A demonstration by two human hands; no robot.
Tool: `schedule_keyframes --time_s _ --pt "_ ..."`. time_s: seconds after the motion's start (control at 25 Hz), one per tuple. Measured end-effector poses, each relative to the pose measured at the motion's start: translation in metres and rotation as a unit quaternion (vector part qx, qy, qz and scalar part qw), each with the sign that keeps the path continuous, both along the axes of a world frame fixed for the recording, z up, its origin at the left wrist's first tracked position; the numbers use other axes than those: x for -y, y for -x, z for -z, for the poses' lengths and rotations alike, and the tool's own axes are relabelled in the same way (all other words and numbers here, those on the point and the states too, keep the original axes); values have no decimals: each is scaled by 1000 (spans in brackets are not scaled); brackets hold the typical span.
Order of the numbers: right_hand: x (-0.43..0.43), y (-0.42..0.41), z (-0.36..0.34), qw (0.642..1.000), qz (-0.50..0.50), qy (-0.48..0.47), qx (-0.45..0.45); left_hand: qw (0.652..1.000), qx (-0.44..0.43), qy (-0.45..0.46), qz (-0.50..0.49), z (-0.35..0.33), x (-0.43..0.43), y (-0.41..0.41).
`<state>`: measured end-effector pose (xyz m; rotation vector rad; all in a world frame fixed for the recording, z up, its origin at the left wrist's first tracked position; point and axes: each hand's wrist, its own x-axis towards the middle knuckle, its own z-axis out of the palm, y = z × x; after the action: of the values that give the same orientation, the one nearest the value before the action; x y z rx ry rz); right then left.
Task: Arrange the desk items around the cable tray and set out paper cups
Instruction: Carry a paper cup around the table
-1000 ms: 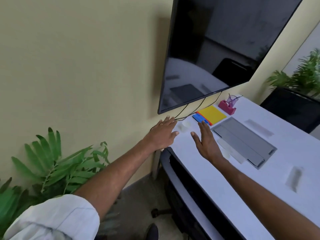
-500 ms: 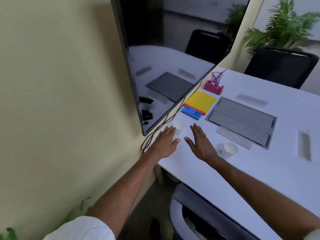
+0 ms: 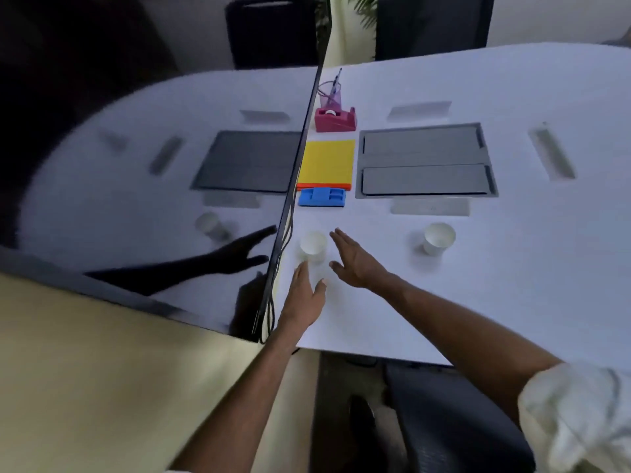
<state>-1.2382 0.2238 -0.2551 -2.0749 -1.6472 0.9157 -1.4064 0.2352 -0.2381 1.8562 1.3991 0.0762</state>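
Note:
A white paper cup (image 3: pixel 313 246) stands upright on the white table (image 3: pixel 512 285) close to the wall screen. My left hand (image 3: pixel 306 295) lies flat just in front of it, fingers apart, holding nothing. My right hand (image 3: pixel 355 259) hovers open right beside the cup, fingers spread toward it. A second paper cup (image 3: pixel 438 237) stands to the right, in front of the grey cable tray (image 3: pixel 425 161). Left of the tray lie a yellow notepad (image 3: pixel 326 160), a blue holder (image 3: pixel 321 197), a pink tape dispenser (image 3: pixel 335 119) and a purple pen cup (image 3: pixel 330 92).
A large dark screen (image 3: pixel 153 148) hangs on the left with cables (image 3: pixel 273 302) running down its edge. Black chairs stand at the far side (image 3: pixel 430 25) and below the near table edge (image 3: pixel 454 421). Small grey slots (image 3: pixel 551 153) sit in the tabletop.
The view swung right and down over the table. Both hands stayed open, now flanking the near paper cup; the second cup and whole cable tray came into view.

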Motion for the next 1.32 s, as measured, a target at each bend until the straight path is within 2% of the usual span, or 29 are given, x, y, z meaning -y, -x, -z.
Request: schedule_keyframes --time_s 0.16,0.44,0.72,0.92,1.04,1.2,1.32 --pt "-27 4 25 999 10 20 -29 994 33 45 -92 28 -14 -5" --pt "-68 -1 51 995 52 29 -85 967 147 44 -204 59 -52 -28" --pt "-63 -2 60 990 78 19 -118 945 226 27 -236 78 -43 -41" --pt "-31 -30 18 994 75 7 -81 941 265 18 -211 47 -19 -61" --pt "2 -55 -25 991 108 -51 -64 941 290 -7 -173 16 -3 -86" --pt "64 -97 -88 975 170 -135 -51 946 310 -18 -87 -33 31 -127" --pt "122 -130 -133 955 217 -176 -96 944 328 -33 -7 -74 64 -156"
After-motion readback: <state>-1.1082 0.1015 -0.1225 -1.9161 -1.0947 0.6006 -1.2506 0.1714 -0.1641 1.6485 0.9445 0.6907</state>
